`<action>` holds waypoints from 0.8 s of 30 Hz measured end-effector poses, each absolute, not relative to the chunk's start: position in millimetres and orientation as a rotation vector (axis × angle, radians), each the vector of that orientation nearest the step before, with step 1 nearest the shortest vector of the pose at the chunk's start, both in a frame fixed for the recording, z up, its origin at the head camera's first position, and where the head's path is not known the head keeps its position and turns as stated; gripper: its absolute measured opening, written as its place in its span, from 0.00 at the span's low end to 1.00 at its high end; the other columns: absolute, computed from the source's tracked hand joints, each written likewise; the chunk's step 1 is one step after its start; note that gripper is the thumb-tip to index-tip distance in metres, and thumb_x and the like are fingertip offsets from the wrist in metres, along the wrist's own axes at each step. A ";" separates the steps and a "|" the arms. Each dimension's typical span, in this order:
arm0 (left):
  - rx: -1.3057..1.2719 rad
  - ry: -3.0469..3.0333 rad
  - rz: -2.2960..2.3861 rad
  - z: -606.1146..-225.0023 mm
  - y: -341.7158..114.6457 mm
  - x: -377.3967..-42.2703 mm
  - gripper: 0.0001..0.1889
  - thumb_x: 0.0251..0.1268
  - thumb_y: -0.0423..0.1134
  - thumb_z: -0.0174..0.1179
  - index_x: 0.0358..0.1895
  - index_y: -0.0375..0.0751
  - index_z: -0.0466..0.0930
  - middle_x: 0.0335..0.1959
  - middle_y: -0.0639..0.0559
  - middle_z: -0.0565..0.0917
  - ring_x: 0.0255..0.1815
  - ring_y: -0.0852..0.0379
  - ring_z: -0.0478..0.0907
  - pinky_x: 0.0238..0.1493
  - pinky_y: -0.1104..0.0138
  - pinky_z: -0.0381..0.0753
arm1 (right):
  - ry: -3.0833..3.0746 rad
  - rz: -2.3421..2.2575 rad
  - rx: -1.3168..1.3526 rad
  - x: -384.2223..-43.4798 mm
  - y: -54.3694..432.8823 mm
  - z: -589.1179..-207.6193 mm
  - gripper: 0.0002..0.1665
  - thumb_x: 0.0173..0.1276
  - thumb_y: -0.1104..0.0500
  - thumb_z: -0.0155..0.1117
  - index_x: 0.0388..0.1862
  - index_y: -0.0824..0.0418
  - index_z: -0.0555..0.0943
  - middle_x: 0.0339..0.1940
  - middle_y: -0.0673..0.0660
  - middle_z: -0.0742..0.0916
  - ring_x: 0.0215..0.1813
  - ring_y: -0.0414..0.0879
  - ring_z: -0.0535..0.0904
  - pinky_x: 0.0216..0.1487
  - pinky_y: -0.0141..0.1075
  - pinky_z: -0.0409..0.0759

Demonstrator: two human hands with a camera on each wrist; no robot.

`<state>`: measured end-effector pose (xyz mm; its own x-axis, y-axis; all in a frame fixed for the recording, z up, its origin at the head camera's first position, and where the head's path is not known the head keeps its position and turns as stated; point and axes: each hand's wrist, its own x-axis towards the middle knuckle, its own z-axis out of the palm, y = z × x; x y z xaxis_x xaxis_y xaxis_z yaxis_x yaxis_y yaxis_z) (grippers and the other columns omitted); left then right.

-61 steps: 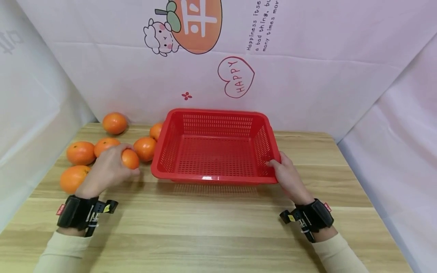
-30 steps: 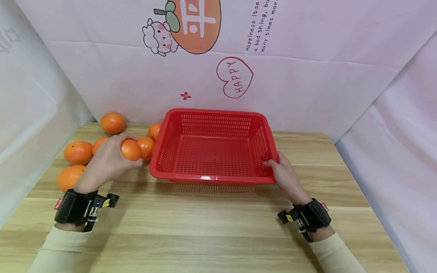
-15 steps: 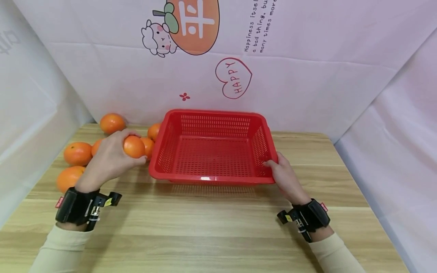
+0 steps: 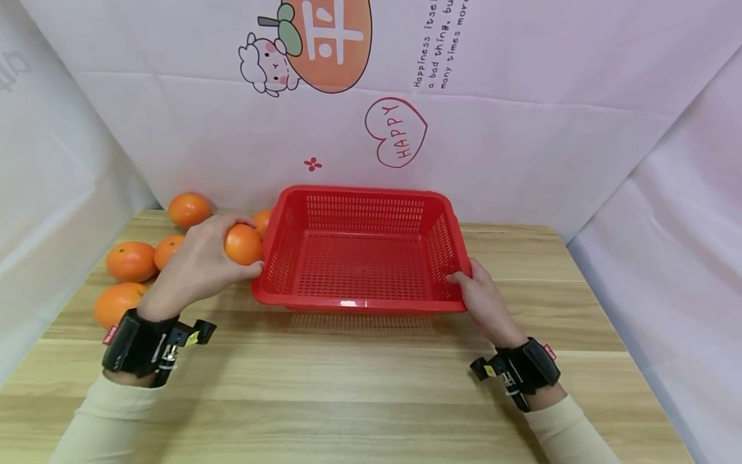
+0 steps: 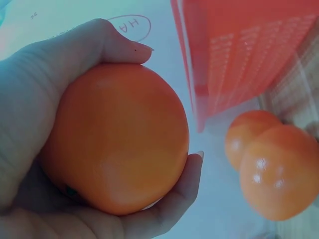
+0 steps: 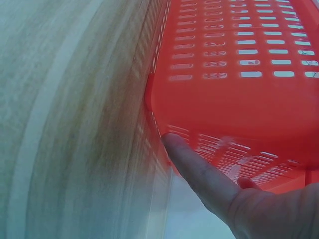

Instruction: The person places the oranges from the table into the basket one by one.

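My left hand [image 4: 199, 267] grips an orange [image 4: 243, 244] just off the left rim of a red plastic basket [image 4: 359, 303]. In the left wrist view the thumb and fingers curl round the fruit, and a small green stem end shows low on it. Whether the thumb touches the rim I cannot tell. My right hand [image 4: 489, 303] holds the basket's right side near its front corner, the thumb inside over the rim. From the right wrist, a finger [image 6: 199, 174] lies along the outside of the slotted wall. No fruit lies inside the basket.
Several more oranges lie left of the basket: one at the back [image 4: 189, 209], others at the far left [image 4: 131, 261], and one beside the basket [image 4: 263, 221]. A printed white cloth [image 4: 510, 148] hangs behind the wooden table [image 4: 359, 393], with white cloth on both sides.
My left hand has lifted the orange and carried it rightward and slightly away from me, up to the basket's left rim. The right hand and basket stay almost where they were.
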<state>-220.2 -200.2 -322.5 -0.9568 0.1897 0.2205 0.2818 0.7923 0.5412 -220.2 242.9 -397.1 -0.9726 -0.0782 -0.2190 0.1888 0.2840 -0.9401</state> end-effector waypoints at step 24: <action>-0.552 -2.864 -0.765 -313.4 -165.5 -241.7 0.26 0.53 0.41 0.72 0.57 0.44 0.79 0.47 0.47 0.86 0.44 0.49 0.82 0.46 0.57 0.82 | 2.349 -1.748 0.109 -221.1 242.0 -400.2 0.33 0.82 0.59 0.45 0.83 0.61 0.56 0.74 0.66 0.75 0.67 0.60 0.80 0.57 0.33 0.85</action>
<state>-241.7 -165.5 -313.4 -0.9252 0.3148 0.2121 0.3786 0.8050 0.4568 -221.1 242.0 -400.2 -0.9750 -0.0662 -0.2123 0.1844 0.2931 -0.9381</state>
